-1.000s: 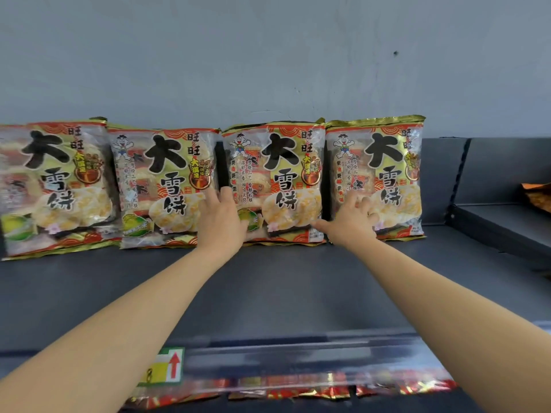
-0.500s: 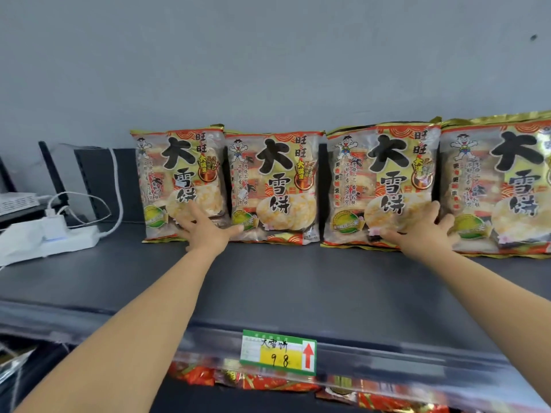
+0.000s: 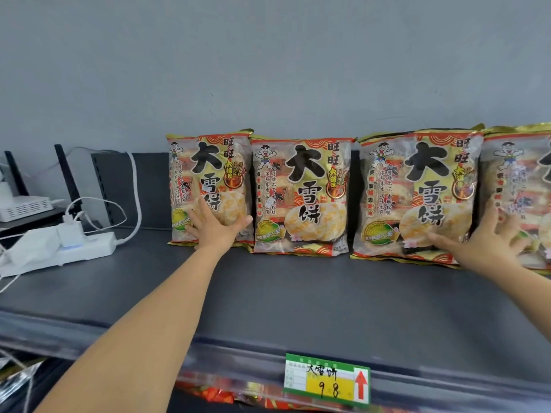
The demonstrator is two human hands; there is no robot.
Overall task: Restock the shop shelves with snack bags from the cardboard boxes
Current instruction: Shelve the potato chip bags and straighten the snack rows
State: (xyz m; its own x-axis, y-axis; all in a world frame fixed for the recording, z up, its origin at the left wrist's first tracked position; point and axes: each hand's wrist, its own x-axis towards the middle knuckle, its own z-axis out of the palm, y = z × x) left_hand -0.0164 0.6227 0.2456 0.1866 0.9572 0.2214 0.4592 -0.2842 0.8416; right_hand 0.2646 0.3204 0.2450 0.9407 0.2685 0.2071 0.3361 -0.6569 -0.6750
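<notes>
Since half a second ago both hands have slid along the row. The left hand (image 3: 219,226) now lies further up the first bag (image 3: 208,168), and the right hand (image 3: 489,236) has shifted from the third bag (image 3: 414,180) to the line where it meets the fourth bag (image 3: 518,174). The left palm presses flat on the pack's lower half, fingers spread, thumb reaching toward the second bag (image 3: 301,186). The right hand is spread too, thumb on the third pack's lower corner and fingers on the fourth; neither hand grips anything.

Four snack bags in all stand upright, side by side, at the back of one dark shelf (image 3: 298,293) against a grey wall (image 3: 268,70). The fourth is cut off by the frame's right edge, and a narrow gap separates the second from the third.

One green-and-yellow price label (image 3: 326,380) with a red arrow sits on the shelf's front rail. At the shelf's left end lies one white power strip (image 3: 89,251) with one white charger (image 3: 70,231) plugged in. Beyond it is one white router (image 3: 24,207) with two black antennas. Red packets (image 3: 220,394) show below the rail, too blurred to count.
</notes>
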